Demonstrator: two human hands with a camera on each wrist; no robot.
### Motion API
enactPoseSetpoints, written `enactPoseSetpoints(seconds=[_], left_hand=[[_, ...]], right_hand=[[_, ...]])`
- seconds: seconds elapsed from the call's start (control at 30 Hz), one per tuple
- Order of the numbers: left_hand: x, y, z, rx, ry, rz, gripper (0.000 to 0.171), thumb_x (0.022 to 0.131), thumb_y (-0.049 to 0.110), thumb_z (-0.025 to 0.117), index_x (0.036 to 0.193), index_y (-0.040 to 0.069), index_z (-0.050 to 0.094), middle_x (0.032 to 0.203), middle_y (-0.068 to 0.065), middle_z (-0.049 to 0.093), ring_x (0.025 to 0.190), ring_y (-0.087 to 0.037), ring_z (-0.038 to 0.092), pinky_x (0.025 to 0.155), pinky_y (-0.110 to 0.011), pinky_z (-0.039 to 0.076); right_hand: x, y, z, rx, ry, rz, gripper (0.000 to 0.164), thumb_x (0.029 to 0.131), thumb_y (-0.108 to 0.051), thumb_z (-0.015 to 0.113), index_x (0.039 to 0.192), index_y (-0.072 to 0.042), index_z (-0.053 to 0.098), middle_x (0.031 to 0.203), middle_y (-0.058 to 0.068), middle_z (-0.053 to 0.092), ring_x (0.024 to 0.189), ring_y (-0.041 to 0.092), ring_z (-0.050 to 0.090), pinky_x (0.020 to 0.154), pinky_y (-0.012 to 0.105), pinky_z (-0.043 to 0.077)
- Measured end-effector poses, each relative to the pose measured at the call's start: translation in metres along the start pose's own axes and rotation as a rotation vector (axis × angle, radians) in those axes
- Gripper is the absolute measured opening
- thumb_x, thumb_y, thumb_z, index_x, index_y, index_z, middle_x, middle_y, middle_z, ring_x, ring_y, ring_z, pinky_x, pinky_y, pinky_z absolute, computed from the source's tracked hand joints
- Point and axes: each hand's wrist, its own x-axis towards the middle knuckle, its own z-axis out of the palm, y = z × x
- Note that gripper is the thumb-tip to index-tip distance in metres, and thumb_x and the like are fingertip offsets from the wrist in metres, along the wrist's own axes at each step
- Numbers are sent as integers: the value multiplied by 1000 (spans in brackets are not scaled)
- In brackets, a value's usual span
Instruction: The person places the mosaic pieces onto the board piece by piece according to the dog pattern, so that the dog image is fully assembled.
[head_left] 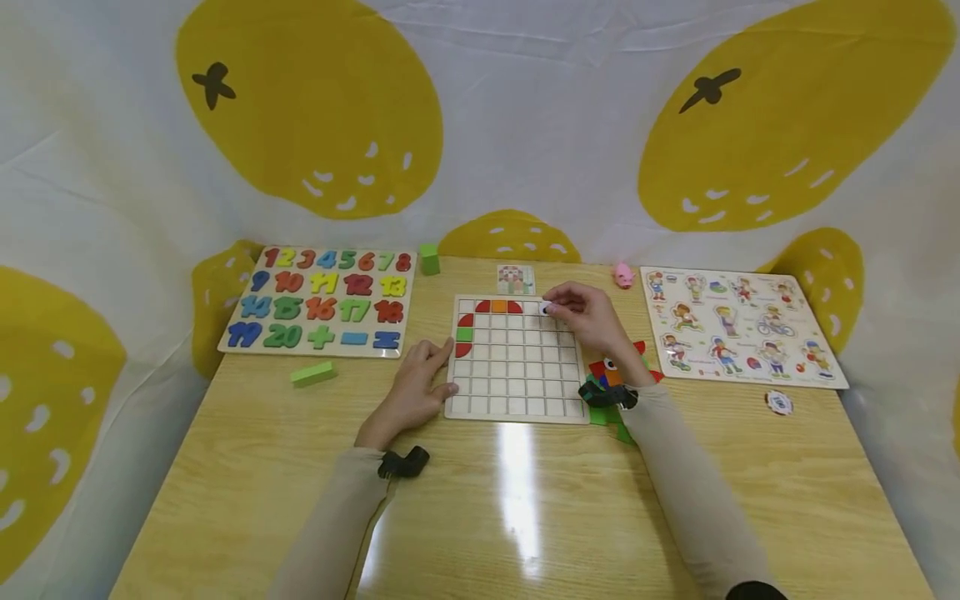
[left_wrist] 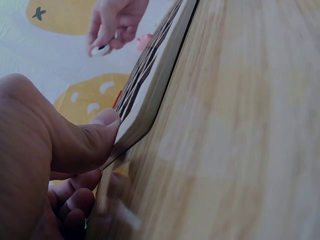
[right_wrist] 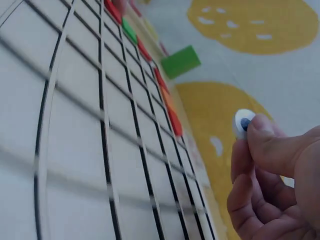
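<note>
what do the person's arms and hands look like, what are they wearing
Both arms wear long beige sleeves: the left sleeve and the right sleeve look plain. A black strap sits at each wrist, left strap and right strap. The left hand and right hand are bare, without gloves.

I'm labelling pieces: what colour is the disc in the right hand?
The disc is white with a dark centre, clearest in the right wrist view.
</note>
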Motion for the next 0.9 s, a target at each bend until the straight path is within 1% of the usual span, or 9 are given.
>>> enactPoseSetpoints(seconds=[0.07,0.13,0.2,0.3,0.37,0.43,0.6,0.9], left_hand=[[1,1,0,-3,-2,3,75,92,20,69,156,16,30,107,-2,40,100,-17,36,83,-33,32],[2,2,1,-5,-3,2,75,92,19,69,155,15,31,106,-1,40,99,-17,35,83,-33,32],[2,2,1,-6,-7,-3,75,91,19,69,155,15,31,106,-1,40,99,-17,35,83,-33,32],[3,3,1,-5,-17,-8,75,91,20,70,155,15,31,108,-1,41,99,-17,36,84,-33,32],[3,3,1,-6,-26,-9,76,91,20,70,156,16,30,109,-1,41,99,-17,36,84,-33,33],[4,4,2,-6,-34,-8,75,92,21,69,156,17,30,111,-1,42,100,-17,36,85,-33,33],[4,4,2,0,-40,-10,75,92,22,68,156,17,30,114,-1,42,102,-17,37,87,-33,34],[4,4,-1,7,-32,11,75,92,22,69,156,14,30,112,-1,42,101,-17,36,86,-33,32]], right_hand=[[8,4,10,-8,8,6,21,94,-9,66,111,2,69,104,21,69,90,37,66,75,31,53],[17,8,20,-23,-9,18,20,94,-14,67,112,-5,71,106,14,71,91,31,67,75,30,52],[24,10,29,-41,-46,24,21,95,-16,66,114,-10,72,108,10,71,92,26,67,74,30,51],[32,9,42,-82,-110,30,22,96,-16,64,117,-13,72,109,5,71,92,21,66,76,32,51],[36,9,50,-110,-130,34,22,95,-15,66,116,-12,72,106,5,71,91,20,66,77,34,52],[39,9,57,-155,-131,39,19,94,-16,68,112,-13,73,101,1,71,89,16,66,78,34,53],[42,9,70,-224,-123,38,12,91,-15,71,102,-14,75,91,-1,71,81,14,65,74,33,52],[44,-1,79,-333,-119,-1,13,91,-18,71,102,-13,77,84,-1,70,72,14,62,67,32,50]])
